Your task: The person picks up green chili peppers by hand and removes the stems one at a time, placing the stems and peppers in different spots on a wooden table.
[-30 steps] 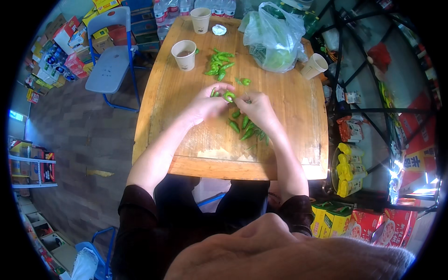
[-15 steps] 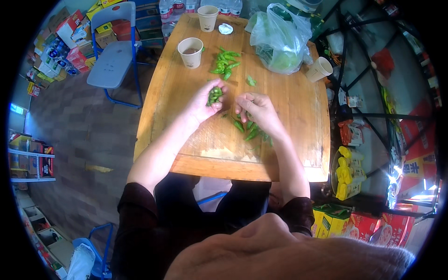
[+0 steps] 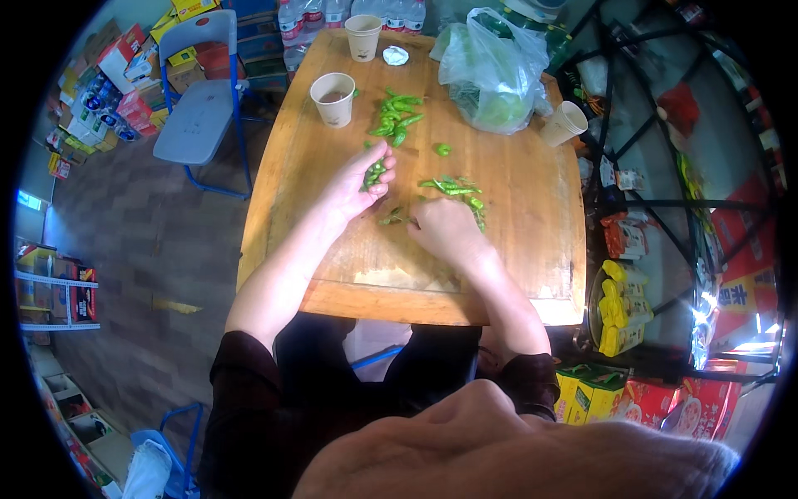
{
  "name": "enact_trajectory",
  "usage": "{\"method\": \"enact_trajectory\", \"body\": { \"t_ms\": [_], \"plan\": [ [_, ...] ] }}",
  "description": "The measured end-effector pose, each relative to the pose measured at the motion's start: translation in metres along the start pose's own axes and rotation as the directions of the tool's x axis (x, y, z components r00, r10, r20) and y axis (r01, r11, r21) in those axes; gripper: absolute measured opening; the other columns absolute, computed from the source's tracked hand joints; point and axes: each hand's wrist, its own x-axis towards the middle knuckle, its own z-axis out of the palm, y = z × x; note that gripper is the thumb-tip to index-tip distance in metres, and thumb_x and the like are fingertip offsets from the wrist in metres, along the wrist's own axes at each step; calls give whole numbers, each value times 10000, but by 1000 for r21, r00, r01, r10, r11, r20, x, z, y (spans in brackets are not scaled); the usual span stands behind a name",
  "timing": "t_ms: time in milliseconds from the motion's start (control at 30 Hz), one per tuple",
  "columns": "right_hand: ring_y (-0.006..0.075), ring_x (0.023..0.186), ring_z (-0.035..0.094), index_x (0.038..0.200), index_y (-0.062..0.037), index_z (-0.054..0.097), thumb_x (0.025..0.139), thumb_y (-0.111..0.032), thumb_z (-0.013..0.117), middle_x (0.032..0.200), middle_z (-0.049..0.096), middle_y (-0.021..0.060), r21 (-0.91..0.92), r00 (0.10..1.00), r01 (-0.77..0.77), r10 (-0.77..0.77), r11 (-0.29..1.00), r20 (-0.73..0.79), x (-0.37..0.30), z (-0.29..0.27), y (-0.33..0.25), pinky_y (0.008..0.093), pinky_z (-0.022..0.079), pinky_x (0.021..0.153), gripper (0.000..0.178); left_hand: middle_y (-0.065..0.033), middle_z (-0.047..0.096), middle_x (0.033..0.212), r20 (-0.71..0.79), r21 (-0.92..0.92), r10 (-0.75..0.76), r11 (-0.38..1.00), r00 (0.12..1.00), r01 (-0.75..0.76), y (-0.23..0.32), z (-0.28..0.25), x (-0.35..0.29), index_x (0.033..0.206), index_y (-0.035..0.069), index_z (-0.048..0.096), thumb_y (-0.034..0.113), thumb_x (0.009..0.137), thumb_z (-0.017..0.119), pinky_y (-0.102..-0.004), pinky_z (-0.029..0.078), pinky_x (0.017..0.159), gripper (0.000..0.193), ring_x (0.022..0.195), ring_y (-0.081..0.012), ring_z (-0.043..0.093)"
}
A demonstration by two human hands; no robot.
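On the wooden table (image 3: 332,266), near its middle, a few green pods (image 3: 373,175) are held in the left hand (image 3: 359,183), whose fingers are curled around them. The long axis of the held pods runs roughly away from the person, their far ends pointing toward the far edge of the table and tilted slightly to the right. The right hand (image 3: 443,230) is laid palm-down on the wood just right of the left hand, with its fingers bent over small green pieces (image 3: 392,219); whether anything is gripped under it cannot be told.

Just beyond the right hand a loose row of pods (image 3: 455,188) is spread, mostly lying crosswise, left to right, with a few trailing down toward the person on the right side. Farther off, a heap of pods (image 3: 396,116) is seen, its pods lying mixed, many of them slanted from near-left to far-right. A single pod (image 3: 443,150) lies apart between the heap and the row.

A paper cup (image 3: 333,98) is stood upright left of the heap, a second cup (image 3: 363,37) at the far edge, and a third cup (image 3: 563,123) is tilted near the right edge. A clear plastic bag (image 3: 492,71) holding greens is set at the far right. A grey chair (image 3: 199,108) is placed left of the table.
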Motion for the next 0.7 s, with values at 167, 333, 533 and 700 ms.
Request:
{"method": "enact_trajectory", "body": {
  "t_ms": [167, 333, 533, 700],
  "plan": [
    [245, 598, 620, 736, -23, 637, 845, -183, 604, 671, 637, 138, 467, 967, -21, 136, 884, -215, 8, -15, 11, 374, 493, 576, 196, -13, 537, 806, 29, 217, -34, 976, 999, 27, 0, -1, -3, 1010, 68, 570, 213, 880, 674, -167, 319, 410, 220, 602, -75, 473],
    [33, 499, 418, 756, -24, 571, 944, -175, 563, 591, 498, -31, 959, 938, -59, 344, 278, -42, 15, -18, 29, 211, 330, 450, 240, -44, 565, 826, 83, 317, -187, 936, 979, 152, -9, 9, -9, 1040, 58, 555, 172, 890, 659, -162, 301, 405, 215, 574, -71, 462],
    [47, 506, 436, 777, -29, 563, 955, -173, 551, 623, 518, -17, 941, 931, -13, 346, 339, -112, 23, 7, 28, 220, 350, 451, 229, -93, 596, 836, 134, 291, -212, 942, 968, 166, -13, 17, -12, 1037, 43, 527, 157, 867, 687, -162, 316, 419, 259, 575, -71, 465],
    [59, 499, 429, 795, -42, 559, 951, -175, 547, 635, 517, -7, 984, 940, -43, 342, 171, -18, 23, 0, 22, 212, 312, 436, 206, -45, 582, 819, 118, 524, -60, 851, 991, -10, -14, 16, -11, 1065, 65, 528, 155, 887, 659, -153, 314, 428, 239, 595, -51, 472]
  ]
}}
